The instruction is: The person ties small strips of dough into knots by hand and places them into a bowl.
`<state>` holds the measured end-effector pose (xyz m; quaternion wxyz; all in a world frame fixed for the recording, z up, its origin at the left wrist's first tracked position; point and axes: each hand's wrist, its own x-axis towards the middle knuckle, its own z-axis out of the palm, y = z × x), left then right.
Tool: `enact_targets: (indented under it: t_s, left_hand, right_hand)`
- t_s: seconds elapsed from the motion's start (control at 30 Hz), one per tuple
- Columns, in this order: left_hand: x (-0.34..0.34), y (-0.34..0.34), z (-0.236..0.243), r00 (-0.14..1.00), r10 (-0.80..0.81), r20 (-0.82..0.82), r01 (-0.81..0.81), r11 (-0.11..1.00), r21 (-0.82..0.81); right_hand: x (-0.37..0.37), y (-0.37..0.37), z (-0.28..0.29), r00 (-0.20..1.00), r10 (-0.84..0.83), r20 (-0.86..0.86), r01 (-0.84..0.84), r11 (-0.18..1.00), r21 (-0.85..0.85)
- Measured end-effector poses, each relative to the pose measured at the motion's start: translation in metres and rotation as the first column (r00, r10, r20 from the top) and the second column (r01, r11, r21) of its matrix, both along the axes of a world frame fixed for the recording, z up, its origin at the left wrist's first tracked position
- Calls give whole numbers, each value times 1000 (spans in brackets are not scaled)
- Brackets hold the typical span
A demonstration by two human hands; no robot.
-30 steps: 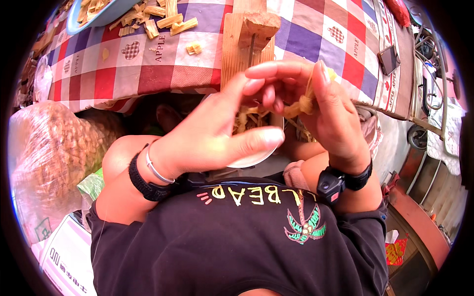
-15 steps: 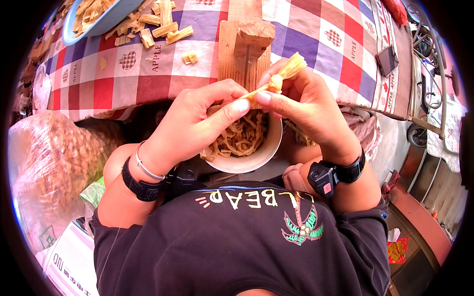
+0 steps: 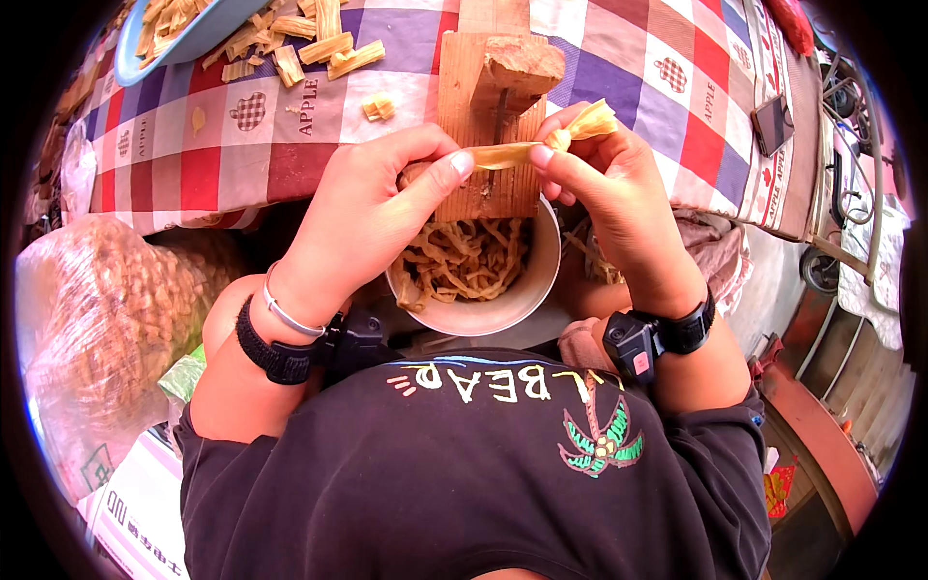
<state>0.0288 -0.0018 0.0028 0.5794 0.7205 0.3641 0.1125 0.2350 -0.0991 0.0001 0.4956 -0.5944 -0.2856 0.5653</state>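
Your left hand (image 3: 377,198) leans inward, and its thumb presses one end of a yellow strip (image 3: 503,156) against the curled index finger. Your right hand (image 3: 614,179) faces it, with thumb and fingers pinching the same strip near its ruffled end, which sticks out upward to the right. The strip runs almost level between both hands, over a wooden stand (image 3: 466,92); whether it touches the wood, I cannot tell. Below, a white bowl (image 3: 478,324) contains brownish strips (image 3: 464,261). Farther, on the cloth-covered desk (image 3: 333,174), yellow pieces (image 3: 324,48) lie beside a blue basin (image 3: 145,74).
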Motion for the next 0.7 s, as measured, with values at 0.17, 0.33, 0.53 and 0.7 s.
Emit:
enact_targets:
  t_s: [0.17, 0.33, 0.53, 0.7]
  left_hand:
    - [4, 4, -6, 999, -15, -52, 20, 995, 96]
    - [4, 5, -20, 986, -75, -152, 139, 871, 470]
    - [1, -2, 18, 986, 61, 157, 2, 929, -371]
    - [2, -6, 18, 948, 124, 294, 68, 822, -565]
  right_hand:
    - [-6, 3, -13, 960, -7, 280, -30, 991, 127]
    - [-7, 6, -15, 835, 54, 548, -144, 982, 122]
    - [12, 0, 4, 986, 124, -112, -119, 992, 46]
    - [-4, -13, -1, 962, 239, 128, -258, 953, 156]
